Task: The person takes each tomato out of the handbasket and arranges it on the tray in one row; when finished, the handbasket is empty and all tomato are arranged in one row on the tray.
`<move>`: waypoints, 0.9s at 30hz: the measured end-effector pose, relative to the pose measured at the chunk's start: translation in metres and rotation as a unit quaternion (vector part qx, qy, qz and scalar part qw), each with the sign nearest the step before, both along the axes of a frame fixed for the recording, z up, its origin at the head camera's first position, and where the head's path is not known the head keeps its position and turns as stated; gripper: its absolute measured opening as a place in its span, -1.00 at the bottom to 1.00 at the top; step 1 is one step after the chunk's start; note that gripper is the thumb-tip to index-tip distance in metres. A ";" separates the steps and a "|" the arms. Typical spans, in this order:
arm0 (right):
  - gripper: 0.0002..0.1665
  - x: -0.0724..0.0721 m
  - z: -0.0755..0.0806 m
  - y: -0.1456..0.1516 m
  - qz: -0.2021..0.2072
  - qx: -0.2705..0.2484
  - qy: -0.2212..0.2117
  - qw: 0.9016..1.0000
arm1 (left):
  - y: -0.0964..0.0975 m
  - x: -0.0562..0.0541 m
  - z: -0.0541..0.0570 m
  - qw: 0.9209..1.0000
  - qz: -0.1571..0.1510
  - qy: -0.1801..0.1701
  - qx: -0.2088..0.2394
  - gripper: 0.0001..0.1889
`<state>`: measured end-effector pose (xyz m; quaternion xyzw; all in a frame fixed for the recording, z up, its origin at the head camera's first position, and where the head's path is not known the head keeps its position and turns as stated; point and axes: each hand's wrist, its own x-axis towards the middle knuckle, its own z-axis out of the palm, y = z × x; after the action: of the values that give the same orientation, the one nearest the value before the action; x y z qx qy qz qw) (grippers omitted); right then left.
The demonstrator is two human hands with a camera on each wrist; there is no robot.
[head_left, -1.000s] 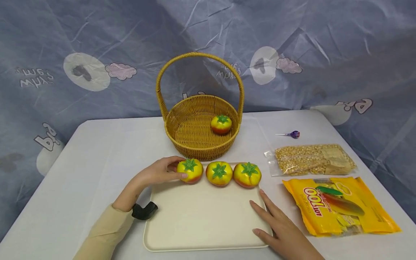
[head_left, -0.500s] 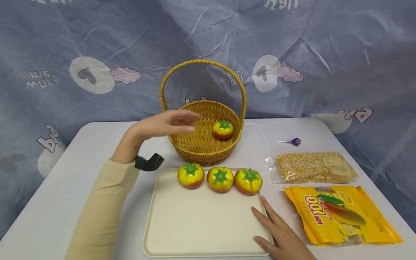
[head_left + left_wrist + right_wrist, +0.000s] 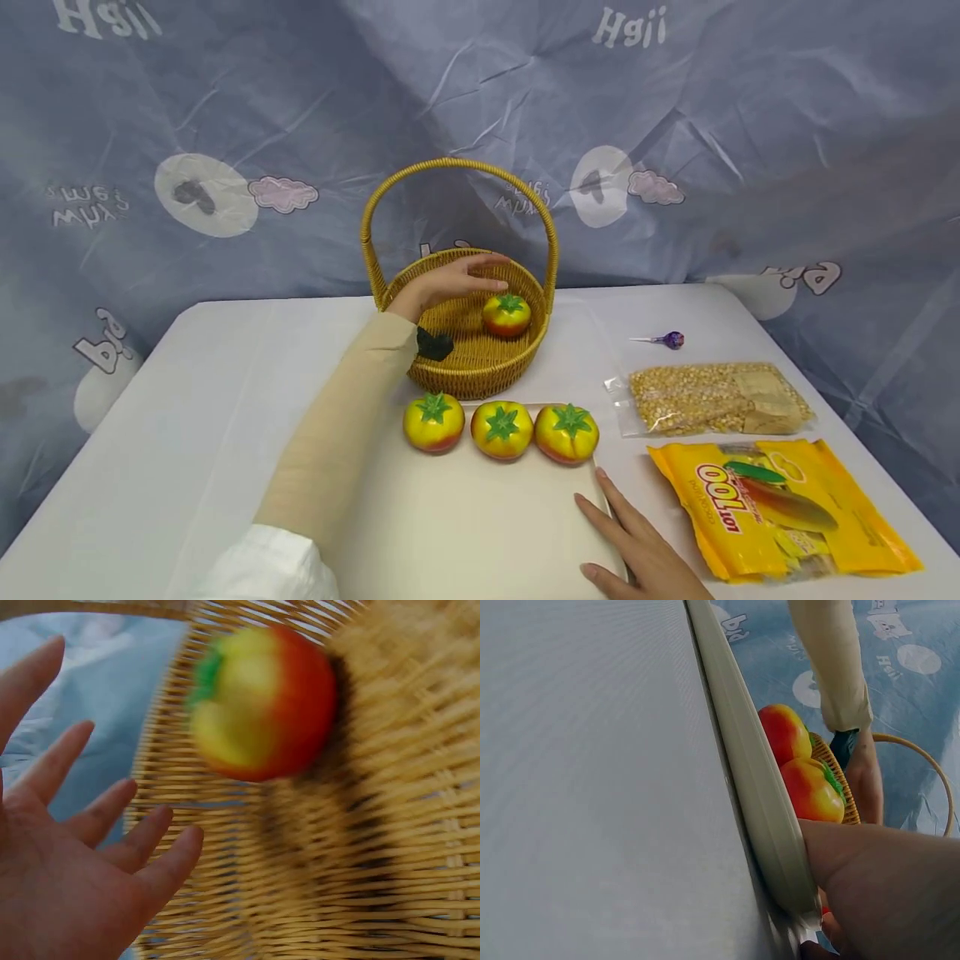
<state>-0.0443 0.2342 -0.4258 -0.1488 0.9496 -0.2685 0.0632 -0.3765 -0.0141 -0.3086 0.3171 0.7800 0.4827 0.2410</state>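
Observation:
My left hand (image 3: 459,282) reaches inside the handled wicker basket (image 3: 472,382), above an artificial tomato (image 3: 506,321) lying at its right side. In the left wrist view the hand (image 3: 75,862) has its fingers spread, and a gap shows between them and the red-yellow tomato (image 3: 262,705). Three more artificial tomatoes, left (image 3: 433,422), middle (image 3: 502,429) and right (image 3: 567,433), line the far edge of a cream tray (image 3: 480,517). My right hand (image 3: 641,550) rests with straight fingers on the tray's right rim. In the right wrist view, the tray's side (image 3: 754,772) runs beside it.
To the right on the white table (image 3: 225,400) lie a lollipop (image 3: 671,340), a clear bag of corn kernels (image 3: 712,398) and a yellow candy bag (image 3: 780,508). The basket's tall handle (image 3: 459,162) arches over it. A patterned grey-blue cloth (image 3: 300,108) hangs behind.
My left hand has let go of the left tomato on the tray and moved forward and right into the basket. My right hand has stayed at the tray's rim.

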 end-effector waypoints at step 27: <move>-0.17 0.003 -0.001 0.000 0.002 0.020 0.039 0.999 | 0.021 0.006 -0.036 0.993 -0.023 0.064 -0.100 -0.38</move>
<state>-0.0414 0.2338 -0.4268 -0.1598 0.9563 -0.2432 0.0299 -0.3702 0.0069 -0.3442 0.3395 0.8307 0.3753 0.2319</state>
